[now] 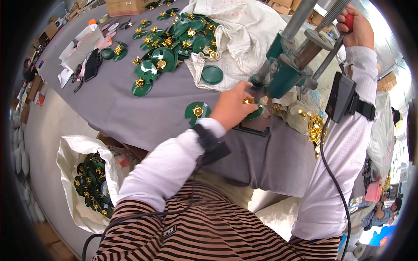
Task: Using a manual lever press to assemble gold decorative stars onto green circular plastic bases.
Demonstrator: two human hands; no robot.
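The left hand pinches a small gold metal piece between its fingertips, just under the head of the teal hand press, over a green disc on the press base. The right hand is closed around the lever's red knob. Nearby, a glossy green disc with a gold flower lies flat on the grey cloth table; more pile beyond, on a white sack.

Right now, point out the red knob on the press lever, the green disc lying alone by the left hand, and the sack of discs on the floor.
red knob (349,21), head view: on its exposed red side.
green disc (197,112), head view: on its gold centre fitting.
sack (72,150), head view: on its white upper rim.
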